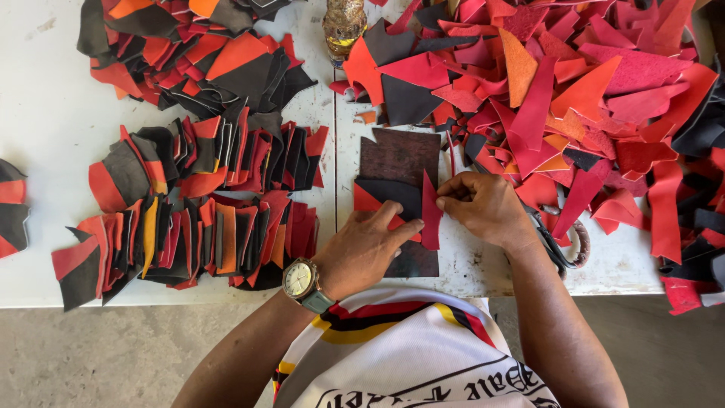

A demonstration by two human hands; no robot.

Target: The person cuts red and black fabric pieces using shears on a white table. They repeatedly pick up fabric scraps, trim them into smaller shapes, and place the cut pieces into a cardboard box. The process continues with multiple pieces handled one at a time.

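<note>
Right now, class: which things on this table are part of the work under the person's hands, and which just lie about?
In hand:
left hand
right hand
narrow red strip
black and red piece
dark brown sheet

Lying about:
loose scrap heap
rows of stacked pieces
bottle
scissors

One package only: bottle [343, 29] at the top edge of the white table [45, 113], between the leather scrap piles. Yellowish body, dark patterned label wrap, top cut off by frame. No signs, no screens.
</note>
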